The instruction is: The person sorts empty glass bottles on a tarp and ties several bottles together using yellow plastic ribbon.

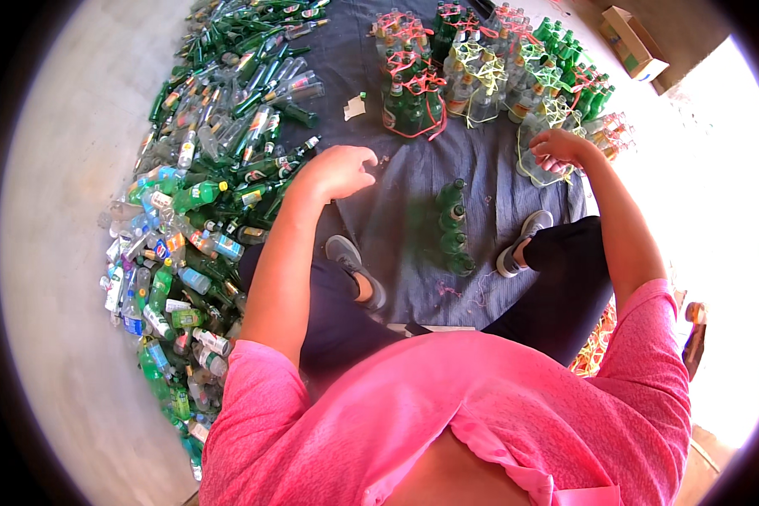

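Observation:
My left hand (344, 173) is above the dark sheet (396, 194) beside the bottle pile, fingers bent but apart, holding nothing. My right hand (558, 150) is over a tied bundle of clear bottles (538, 135), its fingers curled; what they hold, if anything, I cannot make out. Between my feet and both hands, a row of several green bottles (453, 219) stands upright on the sheet, with a blurred green patch along its left side. Small pink string scraps lie below the row.
A heap of loose glass and plastic bottles (198, 278) covers the left side. Tied bundles of bottles (481, 67) stand at the back right. A cardboard box (628, 46) is beyond them, a white scrap (354, 108) lies on the sheet, and coloured cords (590, 350) lie beside my right leg.

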`<state>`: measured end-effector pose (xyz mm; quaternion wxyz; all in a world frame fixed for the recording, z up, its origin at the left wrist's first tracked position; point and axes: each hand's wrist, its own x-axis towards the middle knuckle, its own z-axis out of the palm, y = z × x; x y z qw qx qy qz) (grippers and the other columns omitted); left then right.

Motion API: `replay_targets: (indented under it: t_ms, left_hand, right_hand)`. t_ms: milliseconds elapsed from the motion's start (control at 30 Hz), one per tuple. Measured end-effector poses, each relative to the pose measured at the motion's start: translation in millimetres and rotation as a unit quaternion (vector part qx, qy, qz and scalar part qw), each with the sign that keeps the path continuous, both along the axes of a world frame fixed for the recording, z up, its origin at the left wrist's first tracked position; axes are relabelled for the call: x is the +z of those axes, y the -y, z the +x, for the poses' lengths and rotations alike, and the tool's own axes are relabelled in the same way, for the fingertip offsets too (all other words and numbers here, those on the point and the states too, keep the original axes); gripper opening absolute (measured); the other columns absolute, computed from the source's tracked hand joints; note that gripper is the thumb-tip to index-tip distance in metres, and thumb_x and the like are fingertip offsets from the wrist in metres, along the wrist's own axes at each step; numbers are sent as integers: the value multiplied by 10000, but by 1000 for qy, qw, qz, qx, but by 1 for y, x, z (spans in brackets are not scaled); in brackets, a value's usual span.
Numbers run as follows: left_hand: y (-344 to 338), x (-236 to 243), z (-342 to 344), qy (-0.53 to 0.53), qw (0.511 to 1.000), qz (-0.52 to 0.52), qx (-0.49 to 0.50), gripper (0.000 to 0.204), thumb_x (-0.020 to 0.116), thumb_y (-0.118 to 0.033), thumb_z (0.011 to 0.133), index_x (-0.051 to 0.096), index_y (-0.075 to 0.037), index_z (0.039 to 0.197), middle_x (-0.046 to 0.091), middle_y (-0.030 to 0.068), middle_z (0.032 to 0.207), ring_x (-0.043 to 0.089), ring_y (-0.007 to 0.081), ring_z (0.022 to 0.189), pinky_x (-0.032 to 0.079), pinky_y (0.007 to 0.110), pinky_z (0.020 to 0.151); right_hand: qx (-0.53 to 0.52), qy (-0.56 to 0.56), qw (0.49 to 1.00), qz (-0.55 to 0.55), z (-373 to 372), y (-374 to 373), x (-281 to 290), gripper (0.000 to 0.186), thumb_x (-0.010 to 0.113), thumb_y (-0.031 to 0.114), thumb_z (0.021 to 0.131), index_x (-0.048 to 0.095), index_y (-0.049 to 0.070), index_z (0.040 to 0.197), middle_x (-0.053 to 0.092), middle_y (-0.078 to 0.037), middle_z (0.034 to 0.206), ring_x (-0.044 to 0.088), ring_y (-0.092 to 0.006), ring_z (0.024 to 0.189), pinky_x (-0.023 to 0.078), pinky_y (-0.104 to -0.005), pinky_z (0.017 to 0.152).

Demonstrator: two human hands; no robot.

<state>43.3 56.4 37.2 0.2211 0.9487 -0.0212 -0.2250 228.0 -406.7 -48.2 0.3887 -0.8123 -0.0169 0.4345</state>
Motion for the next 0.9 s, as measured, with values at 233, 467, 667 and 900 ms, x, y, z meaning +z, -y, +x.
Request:
replay_targets:
  t_ms: [233,467,667,900]
  left_hand:
    - [-128,57,-16,116,921,-335,159,444,673,-142,966,584,-11,1381,715,109,1136,700,161,1011,538,310,916]
    - [-332,-124,-64,252,650,-387,603,67,637,-21,823,624,-83,844,568,10,672,551,138,509,429,276,423]
    - [-265,-244,-38,9,857,-192,478,316,690,-111,887,693,-58,1199,726,72,901,723,165,718,529,294,535]
    - [-302,-306,43,76,924,88,365,433,491,-133,946,587,-155,1367,702,249,1201,652,445,1149,506,541,962]
  right_hand:
    - [24,-4,1000,-6,4,1,3,419,647,185,981,580,22,1360,709,-114,913,668,-162,678,555,-311,563]
    - [38,41,998,-6,-4,-15,18,409,638,151,983,600,25,1370,700,-62,855,658,-143,655,511,-280,543]
    - [66,69,994,-53,-19,-22,35,448,610,124,962,588,-5,1390,721,-101,888,691,-167,727,563,-304,631]
    - [1,47,994,-96,-25,-18,38,471,632,105,900,614,-33,1350,723,-105,872,695,-184,745,565,-320,702]
